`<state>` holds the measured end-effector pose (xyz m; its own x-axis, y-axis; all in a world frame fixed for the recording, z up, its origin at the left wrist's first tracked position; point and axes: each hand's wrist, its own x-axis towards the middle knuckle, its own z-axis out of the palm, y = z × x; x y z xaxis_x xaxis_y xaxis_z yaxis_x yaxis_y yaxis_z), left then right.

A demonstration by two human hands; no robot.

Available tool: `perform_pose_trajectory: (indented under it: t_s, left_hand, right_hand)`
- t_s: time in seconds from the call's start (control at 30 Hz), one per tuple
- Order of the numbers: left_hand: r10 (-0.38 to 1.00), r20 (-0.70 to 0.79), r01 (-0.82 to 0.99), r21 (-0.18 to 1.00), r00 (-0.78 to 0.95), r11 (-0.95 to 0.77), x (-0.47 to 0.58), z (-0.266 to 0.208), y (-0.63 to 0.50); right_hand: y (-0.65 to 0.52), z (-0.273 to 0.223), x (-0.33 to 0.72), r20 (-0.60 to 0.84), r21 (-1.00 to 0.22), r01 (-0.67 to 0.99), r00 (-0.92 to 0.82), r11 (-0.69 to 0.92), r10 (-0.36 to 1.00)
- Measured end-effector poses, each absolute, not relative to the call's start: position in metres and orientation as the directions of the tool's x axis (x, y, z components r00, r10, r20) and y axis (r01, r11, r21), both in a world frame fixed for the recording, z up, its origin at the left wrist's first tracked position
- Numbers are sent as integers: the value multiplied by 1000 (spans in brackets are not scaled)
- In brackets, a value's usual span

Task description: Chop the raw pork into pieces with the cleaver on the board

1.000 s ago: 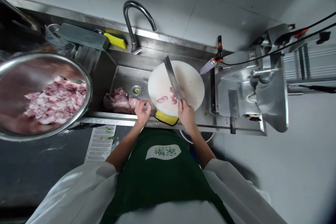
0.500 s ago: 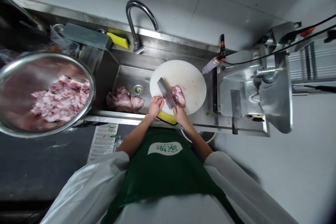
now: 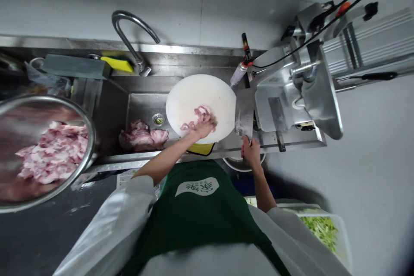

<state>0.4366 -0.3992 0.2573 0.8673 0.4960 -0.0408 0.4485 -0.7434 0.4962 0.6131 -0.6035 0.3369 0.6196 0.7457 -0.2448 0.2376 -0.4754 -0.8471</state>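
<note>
My left hand (image 3: 204, 129) reaches across the round white cutting board (image 3: 181, 91), its fingers curved round the right side of several raw meat pieces (image 3: 201, 113). Part of the meat is hidden under this hand. To the right of the board, my right hand (image 3: 251, 150) grips the handle of a cleaver (image 3: 244, 111). Its broad blade points away from me, beyond the board's right edge and apart from the meat. A larger lump of raw meat (image 3: 142, 136) lies in the sink left of the board, near the drain.
A steel bowl (image 3: 89, 127) of cut meat stands at the left. Behind the sink (image 3: 142, 100) rises a tap (image 3: 136, 51), with a yellow sponge (image 3: 117, 64) nearby. On the right are a blowtorch (image 3: 239, 72), a slicing machine (image 3: 326, 92) and a second cleaver (image 3: 277, 114).
The cleaver has moved right, off the board, in my right hand. My left hand has shifted from the board's near edge onto the meat, and smaller pieces now show. The view has shifted.
</note>
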Motion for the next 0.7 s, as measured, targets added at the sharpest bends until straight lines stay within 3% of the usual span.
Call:
perform_pose_trajectory:
  t_s: [0.07, 0.13, 0.23, 0.33, 0.43, 0.53, 0.7]
  left_hand:
    - [446, -121, 441, 508, 887, -740, 447, 259, -386]
    - [502, -67, 435, 604, 862, -668, 444, 259, -369]
    - [724, 95, 321, 851, 683, -415, 426, 263, -339]
    - [917, 82, 52, 992, 391, -111, 404, 280, -310]
    - [976, 26, -161, 987, 215, 9, 381, 309, -289]
    - [988, 61, -232, 972, 141, -27, 359, 340, -278]
    - [981, 138, -321, 943, 135, -89, 346, 382, -277]
  right_hand:
    - [-613, 345, 617, -255, -870, 148, 680, -470, 687]
    - [-623, 349, 618, -265, -885, 87, 715, -458, 647]
    - [-638, 348, 615, -301, -872, 52, 726, -487, 618]
    - [-649, 343, 611, -301, -812, 178, 689, -556, 659]
    - [-648, 342, 602, -285, -683, 448, 564, -577, 775]
    - [-630, 344, 581, -362, -554, 676, 330, -486, 872]
    - [-580, 334, 530, -472, -543, 782, 15, -305, 881]
